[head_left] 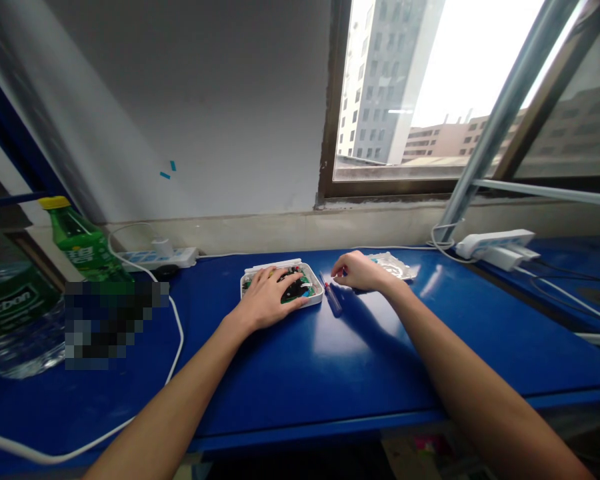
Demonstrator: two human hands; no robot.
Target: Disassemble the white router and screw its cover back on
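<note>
Along the blue bench (260, 380) under the window (430, 87), what are the hands on?

— The left hand (265, 298) lies over a white plastic case (314, 285) at the middle of the bench, its fingers (285, 277) spread wide across the top. Under them, a circuit board (295, 290) shows green and black, with no cover over it.

So how far along is it?

— As far as this view shows, the case stands open and the board sits inside. No lid is in sight, and no screw can be made out (at this size I wouldn't swear to one). What remains to be done can't be read from here.

And the right hand?

— The right hand (360, 271) is at the case's three o'clock, fingers (339, 270) bunched together. They may be pinching something small, but I can't tell. A small screwdriver (331, 297) lies on the bench just below them, not held. A foil packet (395, 265) sits behind the hand, at about two o'clock.

Anything else nearby?

— At ten o'clock stand a power strip (160, 258) and a green bottle (80, 233) with a yellow cap. A second power strip (495, 243) sits out at two o'clock.
</note>
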